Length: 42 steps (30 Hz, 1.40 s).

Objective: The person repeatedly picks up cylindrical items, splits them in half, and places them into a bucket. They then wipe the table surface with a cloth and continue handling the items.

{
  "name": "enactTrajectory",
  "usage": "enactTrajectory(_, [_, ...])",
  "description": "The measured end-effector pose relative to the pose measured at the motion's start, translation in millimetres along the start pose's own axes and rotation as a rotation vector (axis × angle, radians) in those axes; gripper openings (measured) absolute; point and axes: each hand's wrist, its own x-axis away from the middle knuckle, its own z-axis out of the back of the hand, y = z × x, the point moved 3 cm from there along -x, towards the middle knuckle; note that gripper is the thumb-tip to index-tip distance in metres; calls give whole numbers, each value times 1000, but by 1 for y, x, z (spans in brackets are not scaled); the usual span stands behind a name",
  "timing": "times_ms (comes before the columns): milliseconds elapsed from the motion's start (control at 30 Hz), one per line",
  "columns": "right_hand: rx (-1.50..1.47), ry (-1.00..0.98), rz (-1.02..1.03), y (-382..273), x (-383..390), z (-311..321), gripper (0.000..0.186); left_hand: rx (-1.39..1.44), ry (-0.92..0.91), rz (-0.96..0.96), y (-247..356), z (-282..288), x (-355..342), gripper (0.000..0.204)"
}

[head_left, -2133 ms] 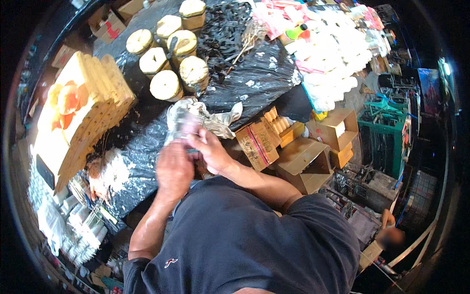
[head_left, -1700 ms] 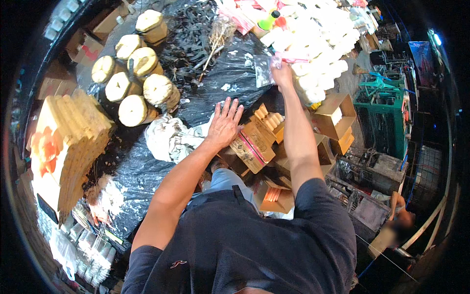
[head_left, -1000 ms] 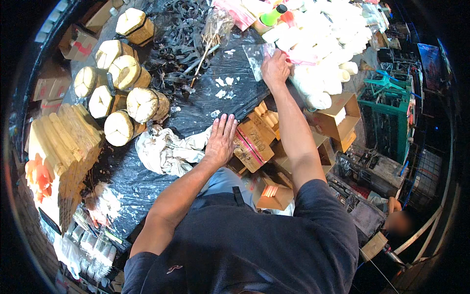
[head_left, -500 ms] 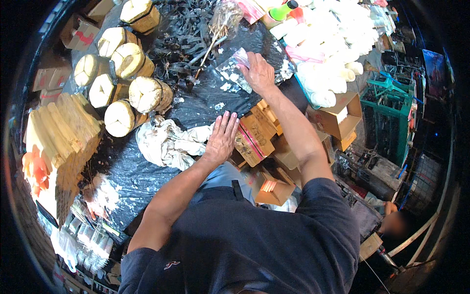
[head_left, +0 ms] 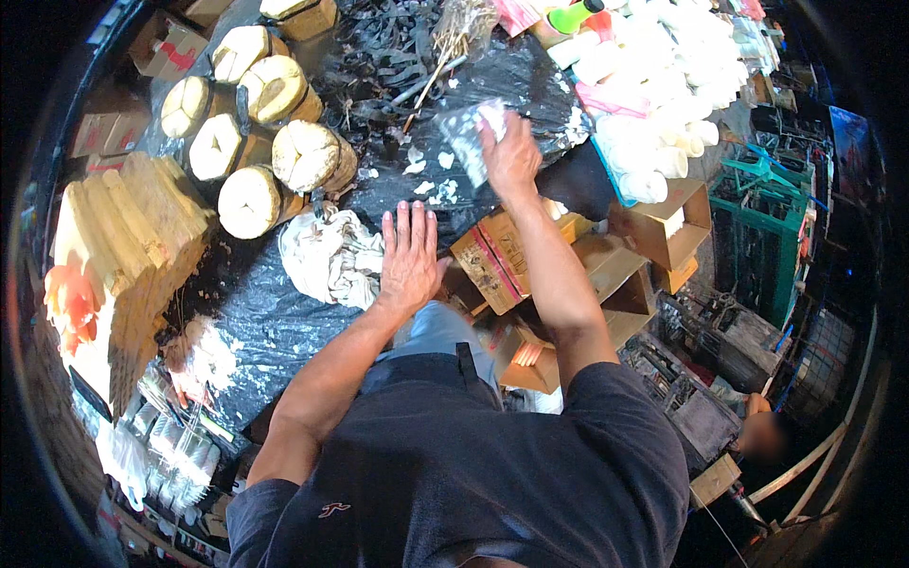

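Note:
My right hand (head_left: 512, 159) is closed round a crumpled, thin pale sheet (head_left: 464, 135). It is smeared by motion, and I cannot tell whether it is plastic or cloth. Under it lies a black plastic cover (head_left: 402, 189) strewn with white flakes (head_left: 446, 160). Palm down, with fingers stretched out, my left hand (head_left: 410, 260) rests at the near edge of that cover. A bunched off-white cloth (head_left: 331, 256) lies just left of it, against the side of the hand. Between my forearms stands a cardboard box (head_left: 490, 260) with a pink stripe.
Several round, pale yellow moulded blocks (head_left: 250, 201) stand at the left, with a stack of yellowish slabs (head_left: 123, 251) nearer. White cylinders (head_left: 663, 85) are heaped at the far right, beside a green bottle (head_left: 575, 16). An open carton (head_left: 674, 222) sits right of my forearm. Another person sits at lower right.
The pale sheet has moved left and nearer across the black cover with my right hand. My left hand has shifted left toward the bunched cloth. The whole view has shifted slightly.

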Motion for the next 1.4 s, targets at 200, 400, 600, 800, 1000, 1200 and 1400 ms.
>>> enactTrajectory(200, [-14, 11, 139, -33, 3, -23, 46, -92, -58, -19, -5, -9, 17, 91])
enactTrajectory(400, [-67, -47, 272, -78, 36, -40, 45, -57, -102, -68, -3, -8, 48, 89])
enactTrajectory(600, [-137, -189, 286, -91, 49, -37, 46, -23, -65, -46, -20, -18, 64, 86])
enactTrajectory(800, [-102, -124, 32, -41, 22, -1, 51, -71, -116, -42, -20, -18, 74, 87])
enactTrajectory(1000, [2, 123, -238, 39, -76, 11, 55, -100, -123, -58, -19, -19, 71, 88])
enactTrajectory(1200, [30, -128, -17, -9, -41, -24, 53, -55, -92, -47, -22, -18, 71, 86])
enactTrajectory(1400, [-445, 77, -344, 67, 46, 1, 40, -36, -118, 42, 4, 27, 40, 76])
